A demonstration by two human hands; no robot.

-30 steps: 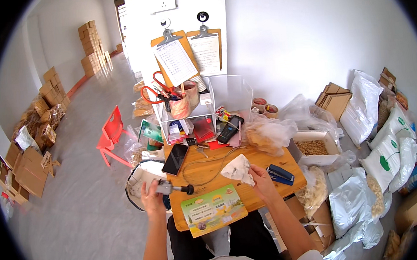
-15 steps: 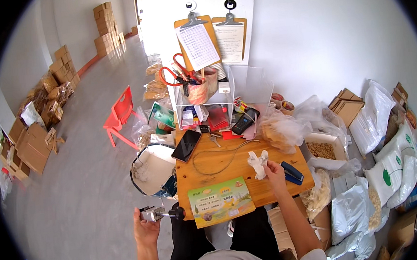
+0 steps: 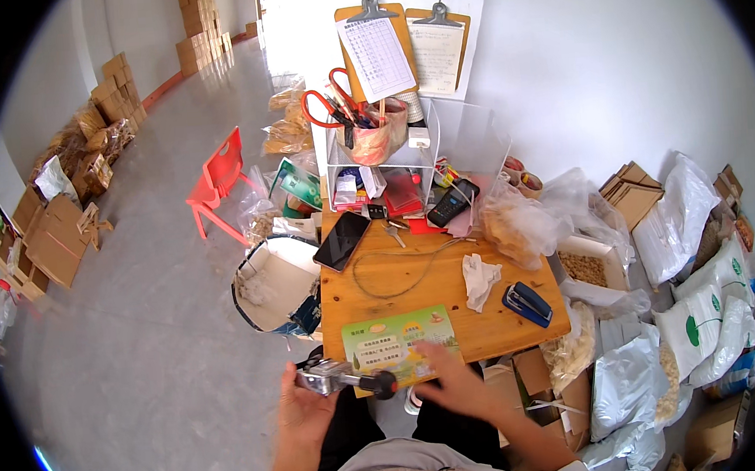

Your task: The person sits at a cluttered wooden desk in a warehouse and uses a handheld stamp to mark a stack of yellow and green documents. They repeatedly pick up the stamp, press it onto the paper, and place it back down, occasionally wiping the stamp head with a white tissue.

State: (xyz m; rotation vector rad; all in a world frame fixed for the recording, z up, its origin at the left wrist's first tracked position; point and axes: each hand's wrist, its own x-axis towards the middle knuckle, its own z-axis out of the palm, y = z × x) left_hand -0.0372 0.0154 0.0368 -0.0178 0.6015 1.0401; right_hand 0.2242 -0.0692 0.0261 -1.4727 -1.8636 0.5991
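Observation:
My left hand [image 3: 309,408] is closed around a small metal device [image 3: 324,377] with a short shaft and a round black knob [image 3: 382,384], held just off the table's near edge. Blurred by motion, my right hand [image 3: 452,386] is beside the knob, over the near edge of a green and yellow printed sheet [image 3: 376,334]. Its fingers look apart, with nothing visible in them. A crumpled white tissue [image 3: 482,279] lies on the wooden table [image 3: 406,273], left of a dark blue stapler [image 3: 527,305].
A phone [image 3: 343,241], keys [image 3: 394,234] and a loop of cord [image 3: 382,295] are on the table. Behind stands a clear rack [image 3: 468,150] with a pen cup [image 3: 365,145]. A bin [image 3: 259,289] is at the left, white sacks [image 3: 694,323] at the right.
The right hand has let go of the tissue on the table and moved down-left toward the device. The left hand has brought the device right, nearer my body's middle. The view has shifted slightly.

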